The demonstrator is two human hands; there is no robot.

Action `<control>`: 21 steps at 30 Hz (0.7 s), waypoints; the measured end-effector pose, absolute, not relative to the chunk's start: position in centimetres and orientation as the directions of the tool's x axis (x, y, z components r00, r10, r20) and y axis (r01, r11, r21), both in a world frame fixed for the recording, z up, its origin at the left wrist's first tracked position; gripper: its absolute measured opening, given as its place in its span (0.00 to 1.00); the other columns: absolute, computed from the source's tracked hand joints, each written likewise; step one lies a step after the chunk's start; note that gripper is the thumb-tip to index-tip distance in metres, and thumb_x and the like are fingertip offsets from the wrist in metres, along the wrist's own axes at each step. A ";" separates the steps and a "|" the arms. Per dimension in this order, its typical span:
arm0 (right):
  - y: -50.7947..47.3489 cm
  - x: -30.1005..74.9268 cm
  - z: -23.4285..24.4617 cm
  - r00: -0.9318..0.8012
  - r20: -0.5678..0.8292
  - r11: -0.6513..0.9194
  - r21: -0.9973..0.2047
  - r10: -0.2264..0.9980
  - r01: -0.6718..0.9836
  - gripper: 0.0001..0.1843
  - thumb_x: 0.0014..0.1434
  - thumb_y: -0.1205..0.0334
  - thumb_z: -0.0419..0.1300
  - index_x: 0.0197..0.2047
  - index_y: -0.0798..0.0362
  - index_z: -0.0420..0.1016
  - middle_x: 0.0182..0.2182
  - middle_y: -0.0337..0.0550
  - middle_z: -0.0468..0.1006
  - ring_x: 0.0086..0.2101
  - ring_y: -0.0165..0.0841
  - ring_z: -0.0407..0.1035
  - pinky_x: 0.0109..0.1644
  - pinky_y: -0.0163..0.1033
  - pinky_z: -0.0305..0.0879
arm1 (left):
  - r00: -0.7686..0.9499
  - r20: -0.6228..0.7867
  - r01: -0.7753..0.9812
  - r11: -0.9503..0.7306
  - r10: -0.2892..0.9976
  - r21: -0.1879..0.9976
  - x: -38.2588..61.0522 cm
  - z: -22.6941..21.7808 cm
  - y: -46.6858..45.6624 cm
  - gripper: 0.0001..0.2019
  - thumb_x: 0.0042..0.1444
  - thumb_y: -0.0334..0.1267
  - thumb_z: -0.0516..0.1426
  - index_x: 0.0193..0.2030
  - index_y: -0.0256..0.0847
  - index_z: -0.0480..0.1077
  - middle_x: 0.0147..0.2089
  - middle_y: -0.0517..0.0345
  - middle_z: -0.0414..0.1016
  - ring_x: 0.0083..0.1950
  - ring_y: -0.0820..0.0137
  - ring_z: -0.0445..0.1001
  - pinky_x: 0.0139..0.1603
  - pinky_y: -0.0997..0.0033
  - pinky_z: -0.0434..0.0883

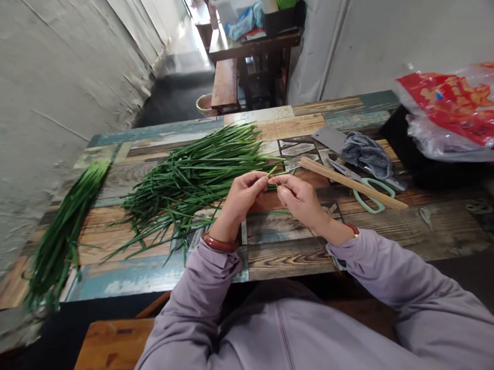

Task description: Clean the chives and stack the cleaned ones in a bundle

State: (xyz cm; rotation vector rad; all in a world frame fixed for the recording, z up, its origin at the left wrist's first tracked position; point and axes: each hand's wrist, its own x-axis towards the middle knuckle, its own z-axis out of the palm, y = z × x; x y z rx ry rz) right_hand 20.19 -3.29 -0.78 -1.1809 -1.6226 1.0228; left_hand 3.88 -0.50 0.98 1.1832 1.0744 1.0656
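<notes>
My left hand [246, 193] pinches the pale ends of a few green chives [273, 171] between thumb and fingers. Close against it, my right hand [299, 199] is closed, its fingertips meeting the left ones at the stalks. Whatever thin thing the right fingers grip is too small to make out. A large loose heap of chives [200, 168] spreads on the table just beyond and left of my hands. To the right lies a bundle of thin bamboo skewers [350, 180], resting across scissors [371, 194] with pale green handles.
A second bunch of chives [69, 227] lies at the left end of the patchwork wooden table [292, 254]. A grey cloth [365, 154] rests on a flat metal blade [330, 138]. Red and clear plastic bags [458, 113] sit at the right. Behind stand a bench [225, 84] and another table.
</notes>
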 end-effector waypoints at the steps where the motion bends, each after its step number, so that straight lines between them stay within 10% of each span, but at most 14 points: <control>1: -3.3 20.2 -0.8 -0.172 0.159 0.196 -0.953 0.972 0.230 0.16 0.64 0.57 0.52 0.48 0.52 0.76 0.22 0.33 0.69 0.21 0.27 0.60 0.27 0.34 0.57 | 0.154 -0.064 -0.060 0.074 0.986 0.995 3.7 0.9 -0.5 0.14 0.48 0.48 0.67 0.33 0.38 0.78 0.24 0.62 0.70 0.24 0.78 0.63 0.23 0.77 0.59; 21: -3.2 20.3 -1.0 -0.101 0.189 0.206 -0.955 0.977 0.212 0.15 0.61 0.57 0.59 0.45 0.56 0.81 0.18 0.33 0.70 0.20 0.25 0.62 0.26 0.33 0.58 | 0.176 0.000 0.015 -0.003 0.984 1.000 3.5 2.3 -1.6 0.10 0.51 0.40 0.62 0.34 0.33 0.79 0.23 0.62 0.70 0.25 0.78 0.62 0.26 0.77 0.59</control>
